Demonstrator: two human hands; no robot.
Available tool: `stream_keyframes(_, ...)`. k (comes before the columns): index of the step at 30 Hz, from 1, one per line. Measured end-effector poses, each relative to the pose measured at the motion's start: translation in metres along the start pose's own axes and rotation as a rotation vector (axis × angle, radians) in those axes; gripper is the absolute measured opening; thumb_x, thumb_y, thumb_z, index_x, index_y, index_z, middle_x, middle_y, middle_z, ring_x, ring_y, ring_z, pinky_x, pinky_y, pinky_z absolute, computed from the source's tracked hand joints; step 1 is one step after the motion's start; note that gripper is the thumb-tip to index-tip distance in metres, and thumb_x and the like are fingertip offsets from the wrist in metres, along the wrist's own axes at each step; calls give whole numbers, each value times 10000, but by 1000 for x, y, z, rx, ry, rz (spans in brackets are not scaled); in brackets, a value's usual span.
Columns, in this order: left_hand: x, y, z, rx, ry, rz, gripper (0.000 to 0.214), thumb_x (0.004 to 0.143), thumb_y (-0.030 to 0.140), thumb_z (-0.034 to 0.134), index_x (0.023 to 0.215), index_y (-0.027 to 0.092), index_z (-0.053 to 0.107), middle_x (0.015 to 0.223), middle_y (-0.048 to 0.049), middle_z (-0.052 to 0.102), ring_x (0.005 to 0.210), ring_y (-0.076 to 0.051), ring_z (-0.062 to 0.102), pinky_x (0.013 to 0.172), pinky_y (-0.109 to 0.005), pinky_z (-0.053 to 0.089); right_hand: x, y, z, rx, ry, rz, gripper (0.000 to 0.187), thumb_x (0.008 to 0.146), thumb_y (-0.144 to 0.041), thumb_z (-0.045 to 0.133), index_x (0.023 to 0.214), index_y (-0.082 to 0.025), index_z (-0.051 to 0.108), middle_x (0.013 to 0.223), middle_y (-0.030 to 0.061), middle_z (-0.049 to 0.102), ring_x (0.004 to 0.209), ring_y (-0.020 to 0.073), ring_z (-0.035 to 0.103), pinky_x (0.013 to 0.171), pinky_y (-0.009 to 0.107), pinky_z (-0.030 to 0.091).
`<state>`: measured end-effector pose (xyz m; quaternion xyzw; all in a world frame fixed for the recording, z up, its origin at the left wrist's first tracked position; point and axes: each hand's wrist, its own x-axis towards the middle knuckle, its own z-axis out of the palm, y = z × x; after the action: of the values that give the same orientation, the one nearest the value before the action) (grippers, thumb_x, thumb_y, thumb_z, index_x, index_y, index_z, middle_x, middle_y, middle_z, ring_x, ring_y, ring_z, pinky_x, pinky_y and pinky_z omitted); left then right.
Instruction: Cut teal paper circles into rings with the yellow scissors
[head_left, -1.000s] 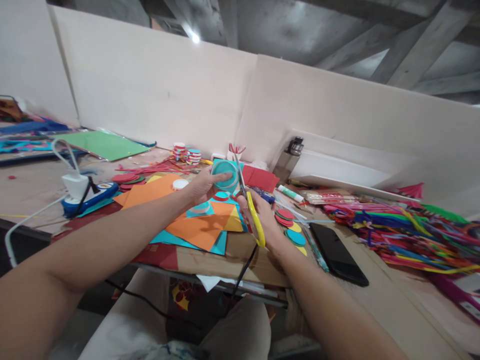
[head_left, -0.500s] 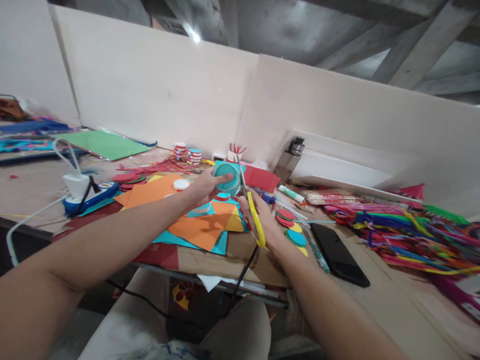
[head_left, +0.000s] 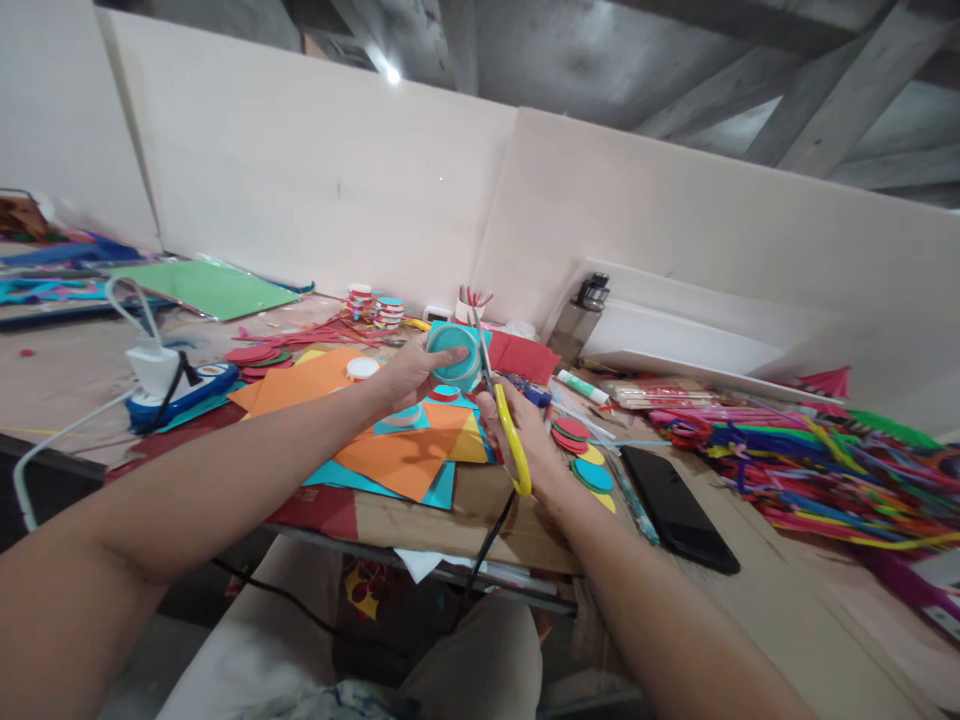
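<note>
My left hand point(head_left: 411, 378) pinches a round ring point(head_left: 432, 352) together with a turquoise sheet of paper point(head_left: 484, 338) that shows behind and inside it. The thumb lies across the inside of the ring. In my right hand point(head_left: 534, 442) is a pair of scissors with yellow handles point(head_left: 511, 440). Their blades point up and away, along the right side of the ring and across the turquoise paper. Under the hands lie orange paper sheets point(head_left: 405, 462), with a white-topped disc point(head_left: 363, 369) and a turquoise-topped disc point(head_left: 447, 393) nearby.
Paper circles point(head_left: 592, 474) and a black phone point(head_left: 679, 510) lie to the right. Beyond them is a heap of coloured pipe cleaners point(head_left: 795, 470). A glue stick point(head_left: 583, 387) and a bottle point(head_left: 576, 320) are behind. On the left sits a blue power strip point(head_left: 180, 395) with a white cable.
</note>
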<state>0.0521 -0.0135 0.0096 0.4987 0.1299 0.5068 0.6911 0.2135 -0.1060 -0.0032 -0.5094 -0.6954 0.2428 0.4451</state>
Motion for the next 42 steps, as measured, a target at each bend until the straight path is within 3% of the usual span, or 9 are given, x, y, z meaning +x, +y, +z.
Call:
stream_keyframes(7, 0, 1, -1, 4, -2, -12, 333, 624, 245, 878, 824, 111, 649, 733, -20, 695, 607, -103, 639, 632, -224, 541, 3, 5, -3, 29, -32, 15, 501, 853, -666, 550, 1068, -216, 589, 637, -37, 448, 519, 108, 415, 464, 225, 371)
stream_keyframes(16, 2, 0, -3, 13, -9, -19, 328, 637, 232, 862, 860, 111, 654, 780, -34, 710, 645, -117, 661, 639, -224, 544, 0, 2, 1, 43, 8, 36, 522, 842, -706, 527, 1008, -214, 582, 653, -30, 473, 521, 104, 409, 462, 226, 359)
stream_keyframes(21, 2, 0, -2, 4, 29, -32, 250, 684, 240, 811, 839, 113, 663, 763, -35, 707, 618, -116, 652, 636, -236, 549, -1, 1, 3, 62, 31, 42, 524, 848, -717, 504, 992, -219, 575, 640, -40, 452, 514, 102, 396, 471, 232, 354)
stream_keyframes(26, 1, -1, 1, -28, 82, 9, 244, 666, 250, 832, 794, 121, 669, 720, -16, 702, 581, -97, 627, 577, -197, 519, 4, 12, 0, 33, -31, 16, 462, 851, -674, 546, 971, -228, 559, 638, -43, 455, 531, 108, 422, 480, 228, 365)
stream_keyframes(34, 3, 0, -3, -28, 36, 15, 308, 634, 276, 869, 820, 118, 682, 765, -29, 717, 640, -109, 652, 630, -207, 537, 4, 6, -4, -23, -50, -4, 405, 882, -596, 560, 1049, -227, 580, 670, -34, 478, 572, 121, 443, 524, 240, 382)
stream_keyframes(39, 3, -1, -5, 7, -9, 7, 321, 659, 297, 856, 860, 122, 677, 806, -42, 721, 664, -128, 662, 650, -235, 540, 2, -6, -4, -25, -26, -105, 437, 897, -588, 542, 1119, -213, 582, 809, 16, 566, 796, 174, 545, 747, 303, 472)
stream_keyframes(42, 2, -1, -3, -6, -17, -10, 348, 633, 314, 875, 828, 119, 664, 761, -36, 708, 639, -123, 652, 626, -226, 534, 1, -7, -3, 10, -32, -75, 491, 893, -610, 530, 1157, -198, 568, 729, 5, 529, 753, 175, 539, 704, 299, 483)
